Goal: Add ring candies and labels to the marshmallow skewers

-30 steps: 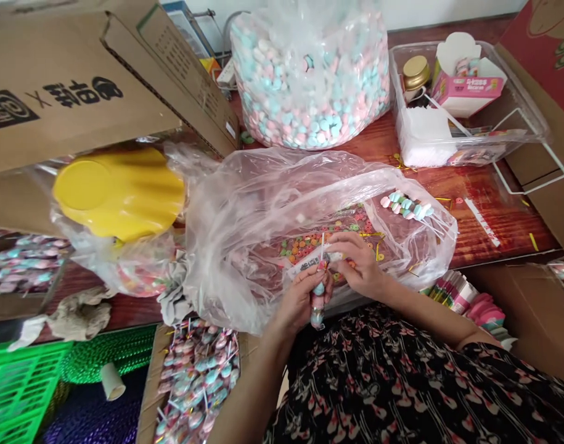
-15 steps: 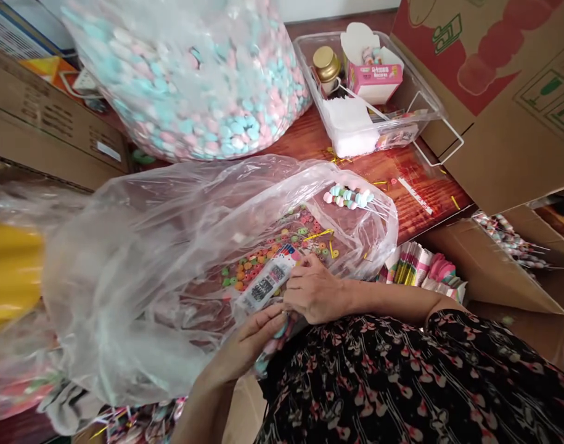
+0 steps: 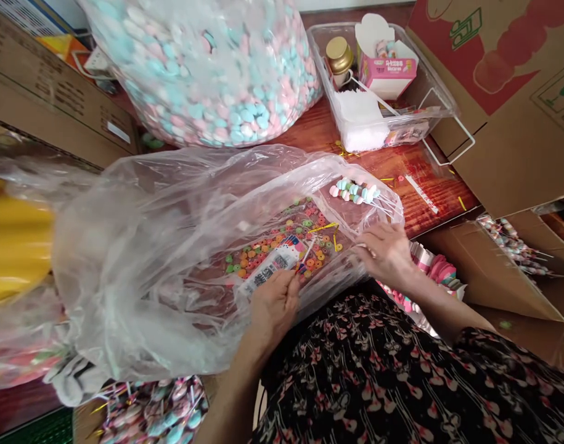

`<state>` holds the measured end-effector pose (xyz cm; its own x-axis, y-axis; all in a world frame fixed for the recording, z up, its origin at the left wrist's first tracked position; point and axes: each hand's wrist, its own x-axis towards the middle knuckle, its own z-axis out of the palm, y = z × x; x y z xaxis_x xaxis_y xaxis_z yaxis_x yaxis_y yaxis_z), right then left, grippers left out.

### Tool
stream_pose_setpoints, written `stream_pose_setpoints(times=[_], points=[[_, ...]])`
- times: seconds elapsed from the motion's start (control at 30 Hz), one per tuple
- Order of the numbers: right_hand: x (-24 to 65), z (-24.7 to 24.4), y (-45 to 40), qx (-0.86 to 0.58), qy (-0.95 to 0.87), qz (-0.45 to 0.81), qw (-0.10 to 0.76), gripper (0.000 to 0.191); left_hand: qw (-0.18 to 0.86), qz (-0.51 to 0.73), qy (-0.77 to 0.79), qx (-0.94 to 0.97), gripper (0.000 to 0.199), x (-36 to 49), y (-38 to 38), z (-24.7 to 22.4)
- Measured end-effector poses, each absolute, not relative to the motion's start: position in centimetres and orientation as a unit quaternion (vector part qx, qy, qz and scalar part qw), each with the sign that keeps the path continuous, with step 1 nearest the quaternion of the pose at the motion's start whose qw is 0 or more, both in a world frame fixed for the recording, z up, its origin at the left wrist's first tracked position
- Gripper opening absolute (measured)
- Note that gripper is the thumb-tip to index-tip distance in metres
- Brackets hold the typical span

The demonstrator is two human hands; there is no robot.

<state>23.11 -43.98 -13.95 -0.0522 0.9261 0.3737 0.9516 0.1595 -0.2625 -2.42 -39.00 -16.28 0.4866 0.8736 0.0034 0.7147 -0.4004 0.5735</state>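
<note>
My left hand (image 3: 273, 308) is closed around a white printed packet (image 3: 270, 266) at the near edge of a clear plastic bag (image 3: 138, 265), with a thin white stick (image 3: 308, 251) rising beside it. My right hand (image 3: 386, 256) rests with its fingers apart on the bag's plastic, holding nothing else. Inside the bag lie many colourful ring candies (image 3: 282, 240), and a skewer row of pastel pink and blue candies (image 3: 355, 191) lies near its far end. Whatever the left fingers hide cannot be seen.
A huge bag of pink and blue candies (image 3: 208, 68) stands behind, with a clear plastic tub (image 3: 383, 86) to its right. A tray of candy sticks (image 3: 156, 413) sits at the bottom. Cardboard boxes (image 3: 508, 92) flank the red wooden table (image 3: 369, 160). A yellow lid (image 3: 8, 240) shows at far left.
My right hand has moved right from the packet to the bag. My left hand has risen onto the packet, and the candies below it no longer show. The view has turned slightly.
</note>
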Motion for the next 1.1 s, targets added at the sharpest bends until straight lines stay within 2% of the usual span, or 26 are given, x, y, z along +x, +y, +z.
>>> stream_pose_setpoints(times=[0.13,0.2,0.3,0.43,0.53,0.57,0.6,0.7,0.93,1.1], points=[[25.9,-16.7,-45.9,-0.689,-0.717,0.011,0.104,0.019,0.519,0.211,0.533,0.634,0.031,-2.2,-38.6,-16.0],[26.2,-18.6,-45.9,-0.702,-0.703,0.046,0.107,0.018,0.61,0.224,0.552,0.523,0.029,-1.4,-38.6,-15.8],[26.6,-20.0,-45.8,-0.703,-0.686,0.084,0.169,0.019,0.67,0.259,0.536,0.443,0.029,-0.6,-38.9,-15.7],[27.3,-17.9,-46.3,-0.682,-0.678,0.097,0.256,0.022,0.68,0.28,0.539,0.41,0.027,-0.6,-39.7,-15.6],[25.8,-15.3,-45.6,-0.653,-0.652,0.12,0.366,0.015,0.683,0.276,0.541,0.406,0.027,-0.4,-40.1,-15.7],[24.6,-14.6,-44.9,-0.607,-0.65,0.137,0.437,0.012,0.684,0.276,0.535,0.411,0.027,-0.2,-40.1,-15.8],[23.1,-14.1,-44.2,-0.545,-0.675,0.166,0.469,0.013,0.684,0.277,0.528,0.42,0.028,0.1,-40.0,-15.8],[18.4,-13.8,-41.7,-0.398,-0.75,0.224,0.478,0.02,0.67,0.295,0.51,0.452,0.032,0.6,-39.9,-15.6],[15.8,-16.2,-39.7,-0.392,-0.741,0.29,0.461,0.02,0.621,0.293,0.534,0.494,0.031,-1.1,-40.1,-14.7],[16.7,-15.3,-39.9,-0.385,-0.729,0.325,0.463,0.024,0.594,0.293,0.535,0.525,0.032,-1.5,-40.0,-15.3]])
